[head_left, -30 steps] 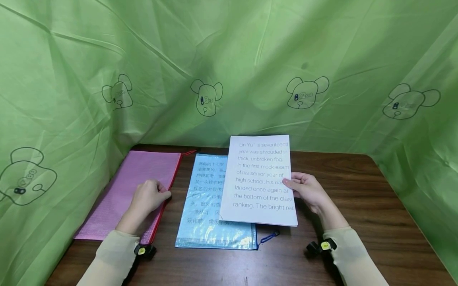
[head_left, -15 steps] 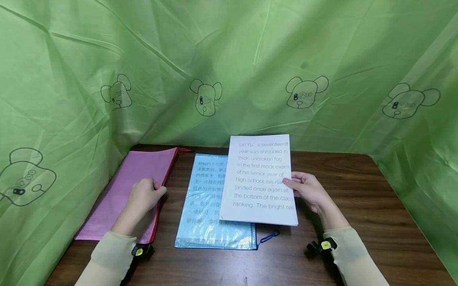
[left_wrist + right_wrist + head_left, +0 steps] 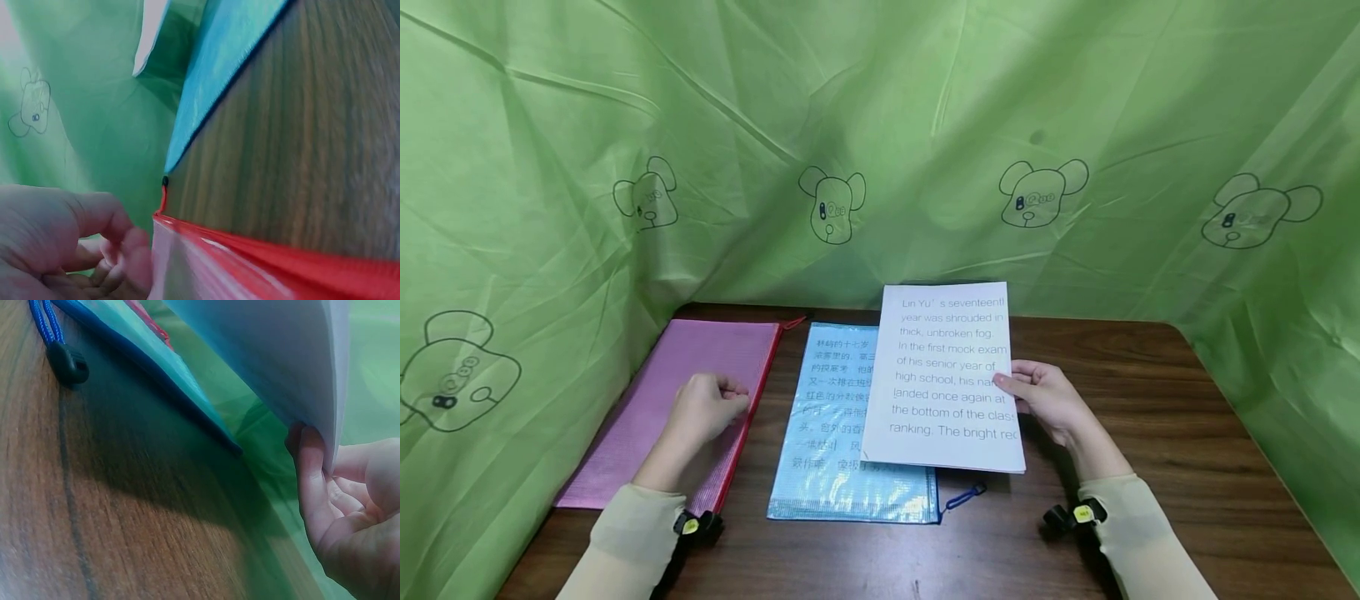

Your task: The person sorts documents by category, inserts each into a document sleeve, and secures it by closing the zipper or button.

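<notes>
My left hand [image 3: 703,412] is over the pink zip pouch [image 3: 700,350], fingers curled and thumb close to the index finger. Its fingertips lie just inside the pouch's red zipped edge [image 3: 758,379]; I cannot tell whether any of the pouch is pinched between them. In the left wrist view the red zip strip [image 3: 312,256] runs off to the right of the fingertips. My right hand [image 3: 1048,400] pinches the right edge of a white sheaf of printed paper [image 3: 943,383], thumb in front. In the right wrist view, fingers [image 3: 312,475] grip the sheaf's edge [image 3: 334,394].
A blue zip pouch [image 3: 812,433] with printed paper inside lies partly under the white sheaf. Its blue cord pull [image 3: 962,497] lies on the wooden table [image 3: 1150,400]. A red cord [image 3: 793,322] sticks out from the pink pouch's far corner. Green cloth [image 3: 910,125] stands behind and beside the table.
The left hand has shifted slightly left. The pink pouch's zipped edge swung left half a second ago and has now come back right. The right hand and paper hold nearly still.
</notes>
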{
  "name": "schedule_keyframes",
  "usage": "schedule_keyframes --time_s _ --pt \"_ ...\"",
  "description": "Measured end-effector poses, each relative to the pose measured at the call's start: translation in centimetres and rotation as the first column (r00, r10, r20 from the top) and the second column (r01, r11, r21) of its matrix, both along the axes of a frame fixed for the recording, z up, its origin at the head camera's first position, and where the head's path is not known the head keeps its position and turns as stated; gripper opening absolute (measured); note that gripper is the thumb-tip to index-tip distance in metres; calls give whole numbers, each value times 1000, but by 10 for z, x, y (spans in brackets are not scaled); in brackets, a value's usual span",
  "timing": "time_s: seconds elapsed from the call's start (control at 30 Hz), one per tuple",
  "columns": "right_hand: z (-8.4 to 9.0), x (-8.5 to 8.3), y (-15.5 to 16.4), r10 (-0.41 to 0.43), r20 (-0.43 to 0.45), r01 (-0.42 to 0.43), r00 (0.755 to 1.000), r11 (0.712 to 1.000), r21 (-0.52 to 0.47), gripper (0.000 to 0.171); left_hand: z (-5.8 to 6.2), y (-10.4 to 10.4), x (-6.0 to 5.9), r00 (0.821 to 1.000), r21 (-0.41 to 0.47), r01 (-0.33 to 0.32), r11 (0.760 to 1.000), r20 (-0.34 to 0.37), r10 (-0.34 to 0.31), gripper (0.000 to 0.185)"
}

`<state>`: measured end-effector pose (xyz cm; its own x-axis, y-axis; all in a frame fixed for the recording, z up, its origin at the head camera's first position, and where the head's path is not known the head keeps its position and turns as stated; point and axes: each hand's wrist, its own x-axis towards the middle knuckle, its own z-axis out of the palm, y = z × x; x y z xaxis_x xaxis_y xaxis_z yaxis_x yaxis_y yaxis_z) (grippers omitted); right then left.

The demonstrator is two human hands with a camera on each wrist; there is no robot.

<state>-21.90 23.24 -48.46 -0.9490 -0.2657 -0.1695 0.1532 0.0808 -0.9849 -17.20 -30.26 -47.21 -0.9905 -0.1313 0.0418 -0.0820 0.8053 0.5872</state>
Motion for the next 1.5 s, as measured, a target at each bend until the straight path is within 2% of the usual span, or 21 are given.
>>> schedule_keyframes --time_s 0.13,0.3,0.4,0.63,0.93,1.2,1.5 --pt "0 0 0 -3 2 3 1000 1000 6 48 -3 -2 -1 1000 -11 -2 1000 -13 2 11" --pt "-1 0 -1 -12 8 12 1000 1000 19 46 -9 -5 -5 999 -46 13 999 39 -12 32" --pt "-1 -1 -1 -10 9 10 1000 1000 19 46 -13 -7 -6 998 -65 23 998 57 -19 35" --pt "-2 -2 0 6 1 -6 1000 1000 3 48 -15 -5 -6 999 -70 13 997 33 -11 25" --pt "-3 -2 -1 -9 13 9 1000 1000 21 46 -13 -2 -6 999 -60 25 998 40 -23 16" --pt "-2 -1 0 3 6 -3 1000 1000 18 49 -14 -6 -6 997 -59 68 996 49 -65 17" --pt "-2 -1 0 -6 5 6 1000 1000 8 47 -12 2 -4 996 -107 82 991 44 -78 20"
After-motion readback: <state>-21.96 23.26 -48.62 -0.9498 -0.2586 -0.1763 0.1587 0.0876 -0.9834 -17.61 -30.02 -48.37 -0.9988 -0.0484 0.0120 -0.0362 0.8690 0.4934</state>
